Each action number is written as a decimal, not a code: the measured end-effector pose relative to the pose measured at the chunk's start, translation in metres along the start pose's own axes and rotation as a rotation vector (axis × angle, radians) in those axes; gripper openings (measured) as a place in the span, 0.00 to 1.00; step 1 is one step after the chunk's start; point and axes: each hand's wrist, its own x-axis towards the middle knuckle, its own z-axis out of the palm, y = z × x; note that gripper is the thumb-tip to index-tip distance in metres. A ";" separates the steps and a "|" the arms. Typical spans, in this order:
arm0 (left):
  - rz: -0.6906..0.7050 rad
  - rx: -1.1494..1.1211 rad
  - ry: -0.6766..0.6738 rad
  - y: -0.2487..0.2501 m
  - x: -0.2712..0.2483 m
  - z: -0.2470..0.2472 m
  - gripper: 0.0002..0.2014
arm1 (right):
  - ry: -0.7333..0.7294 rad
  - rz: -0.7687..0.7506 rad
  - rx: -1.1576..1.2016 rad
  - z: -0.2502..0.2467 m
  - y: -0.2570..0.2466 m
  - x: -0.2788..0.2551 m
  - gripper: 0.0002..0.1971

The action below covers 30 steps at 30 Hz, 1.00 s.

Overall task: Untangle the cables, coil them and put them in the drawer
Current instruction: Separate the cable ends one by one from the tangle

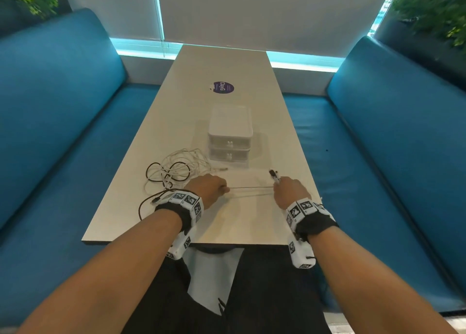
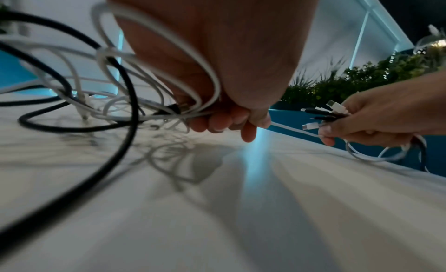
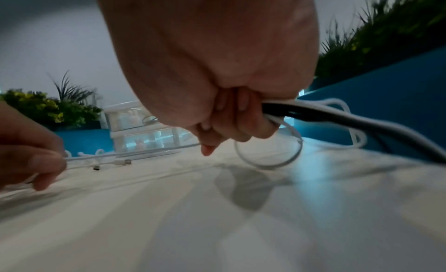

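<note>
A tangle of white and black cables (image 1: 176, 172) lies on the white table (image 1: 227, 228), left of my hands. My left hand (image 1: 213, 187) grips strands coming out of that tangle (image 2: 120, 75); its fingers (image 2: 224, 123) curl round them. A white cable (image 1: 252, 188) runs taut from there to my right hand (image 1: 287, 187), which holds several cable ends, with their white and black plugs (image 2: 323, 113) sticking out of the fist. In the right wrist view, white and black cables (image 3: 313, 115) trail from my right hand (image 3: 229, 127). The small white two-drawer unit (image 1: 230, 137) stands behind, both drawers closed.
One black cable loop (image 1: 141, 207) hangs over the table's left edge. Blue benches (image 1: 63, 132) run along both sides of the table. A purple round sticker (image 1: 223, 88) sits on the tabletop beyond the drawer unit. Plants (image 1: 433, 11) stand behind the benches.
</note>
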 end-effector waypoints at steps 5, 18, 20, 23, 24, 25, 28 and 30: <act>0.031 0.037 0.007 0.015 0.006 -0.001 0.16 | 0.108 -0.128 0.117 -0.002 -0.019 -0.003 0.18; 0.051 0.050 -0.042 0.006 0.001 0.003 0.17 | -0.081 -0.223 0.056 0.017 -0.006 -0.005 0.17; 0.029 0.048 -0.051 -0.006 0.000 0.000 0.18 | -0.044 -0.098 0.053 0.010 0.016 0.005 0.15; 0.036 0.029 -0.047 -0.010 0.000 -0.003 0.17 | 0.000 -0.012 0.078 0.004 0.027 0.012 0.13; 0.040 0.035 -0.055 -0.006 0.001 -0.004 0.16 | 0.026 -0.022 0.083 0.004 0.024 0.013 0.14; 0.042 0.051 -0.063 -0.002 0.001 -0.003 0.16 | 0.056 -0.041 0.088 0.004 0.019 0.011 0.16; 0.039 0.102 -0.080 0.010 0.003 0.001 0.15 | 0.116 -0.121 0.145 0.004 -0.001 0.001 0.20; 0.038 0.111 -0.080 0.017 0.005 0.005 0.14 | 0.093 -0.214 0.177 0.008 -0.015 -0.007 0.20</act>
